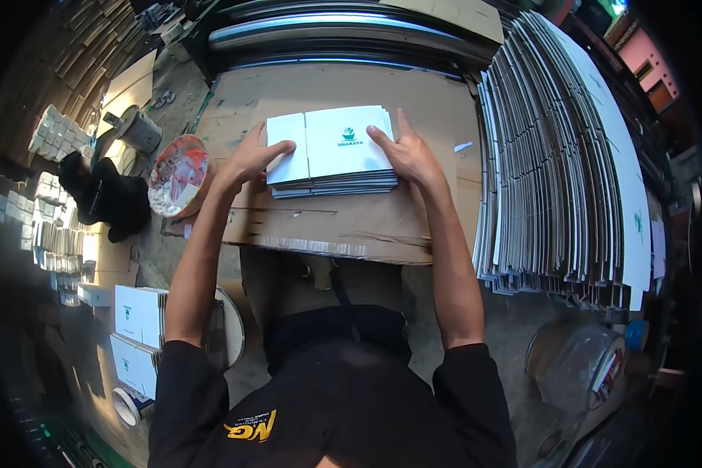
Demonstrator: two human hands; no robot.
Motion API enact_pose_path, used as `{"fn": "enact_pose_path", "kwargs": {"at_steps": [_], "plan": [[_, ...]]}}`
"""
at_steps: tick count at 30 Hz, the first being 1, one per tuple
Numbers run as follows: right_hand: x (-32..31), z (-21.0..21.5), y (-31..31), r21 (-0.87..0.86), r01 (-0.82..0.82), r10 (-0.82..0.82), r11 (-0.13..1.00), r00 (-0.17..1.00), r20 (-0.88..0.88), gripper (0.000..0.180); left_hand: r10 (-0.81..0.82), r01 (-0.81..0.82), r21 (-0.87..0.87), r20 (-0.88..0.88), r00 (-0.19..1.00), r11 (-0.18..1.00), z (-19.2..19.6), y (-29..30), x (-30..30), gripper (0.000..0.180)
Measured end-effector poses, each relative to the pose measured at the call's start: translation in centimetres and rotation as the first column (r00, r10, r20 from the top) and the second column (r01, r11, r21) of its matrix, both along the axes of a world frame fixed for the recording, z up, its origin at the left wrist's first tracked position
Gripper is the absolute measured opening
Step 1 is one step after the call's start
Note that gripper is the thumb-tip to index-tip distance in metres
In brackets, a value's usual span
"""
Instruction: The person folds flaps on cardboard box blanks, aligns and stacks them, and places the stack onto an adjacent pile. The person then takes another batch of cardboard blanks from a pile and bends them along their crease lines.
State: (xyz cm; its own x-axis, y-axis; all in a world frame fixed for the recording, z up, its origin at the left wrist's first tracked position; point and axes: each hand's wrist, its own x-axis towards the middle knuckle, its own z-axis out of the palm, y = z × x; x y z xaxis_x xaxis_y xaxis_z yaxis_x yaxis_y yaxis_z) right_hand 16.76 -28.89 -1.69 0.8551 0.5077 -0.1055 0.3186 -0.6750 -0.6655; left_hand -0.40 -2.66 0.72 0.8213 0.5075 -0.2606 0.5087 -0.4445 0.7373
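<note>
Stack of white cardboard pieces (331, 148) is lying on the cardboard-covered bench (327, 222), which is spreading out in front of the person, and both hands are holding it by its ends. Taking the stack as the middle of the clock, the left hand (251, 158) is gripping at 9 o'clock — its thumb is pressing on the top piece, while its fingers are mostly hiding behind the edge. The right hand (413, 156) is gripping at 3 o'clock, its thumb resting on top beside a green print and its index finger pointing up past the end. Each grip is standing partly open, spanning the edge of the stack. Lower pieces are showing their edges at 6 o'clock.

A scrap of white paper (463, 146) is lying at 3 o'clock, and beyond it a long row of cardboard sheets (554, 171) is standing packed together. Metal rollers (327, 33) are running across at 12. An orange bucket (201, 189) is sitting near 9 — red and white stuff is filling it. Printed white bundles (137, 314) are resting between 7 and 8.
</note>
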Motion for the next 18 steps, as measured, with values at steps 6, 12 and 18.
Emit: {"fn": "enact_pose_path", "kwargs": {"at_steps": [6,12,18], "plan": [[0.4,-1.9,0.9,0.174,0.077,-0.054,0.982,0.99,-0.131,0.123,0.055,-0.007,-0.23,0.2,0.978,0.973,-2.5,1.0,-0.2,0.099],[-0.5,0.1,-0.4,0.628,0.082,0.13,0.774,0.95,-0.285,0.129,0.074,0.165,-0.455,0.463,0.883,0.875,-1.0,0.4,-1.8,0.097],[0.1,0.0,0.0,0.701,-0.192,0.292,0.687,0.956,-0.024,0.112,-0.043,0.221,-0.245,0.572,0.819,0.944,-1.2,0.4,-1.7,0.094]]}}
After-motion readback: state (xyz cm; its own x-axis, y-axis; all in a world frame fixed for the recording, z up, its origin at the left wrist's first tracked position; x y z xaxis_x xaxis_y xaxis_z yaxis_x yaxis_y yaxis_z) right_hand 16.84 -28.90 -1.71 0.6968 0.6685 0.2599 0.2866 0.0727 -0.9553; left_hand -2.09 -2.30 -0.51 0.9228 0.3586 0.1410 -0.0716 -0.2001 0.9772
